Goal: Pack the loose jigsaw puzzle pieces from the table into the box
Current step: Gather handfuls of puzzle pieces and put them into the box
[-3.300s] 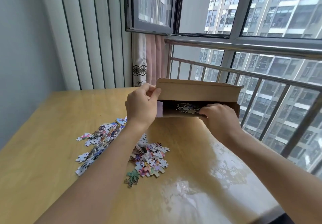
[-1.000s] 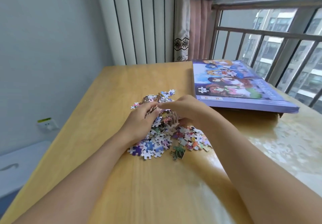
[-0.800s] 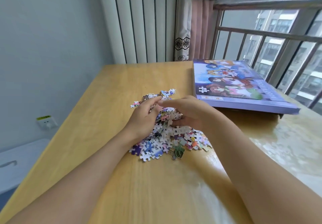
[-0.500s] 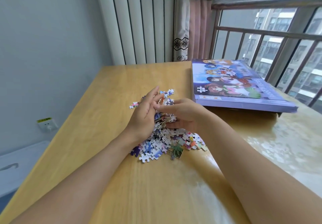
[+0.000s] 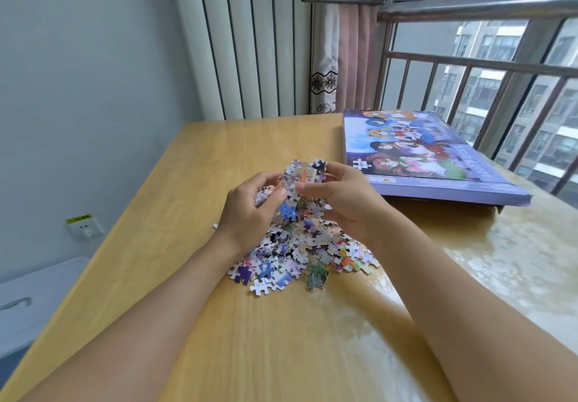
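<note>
Pink curtain (image 5: 350, 60) by window railing (image 5: 488, 67); wall socket (image 5: 84, 228) low left.

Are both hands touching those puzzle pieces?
Touching. The head view shows the left hand and right hand gripping a clump of puzzle pieces between them.

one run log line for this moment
stage: scooping | left hand: holds puzzle pieces | right hand: holds same | pile: on table | box: lying flat

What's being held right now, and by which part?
A clump of puzzle pieces, cupped from both sides between the left hand and right hand, fingers curled round its edges, above the pile.
</note>
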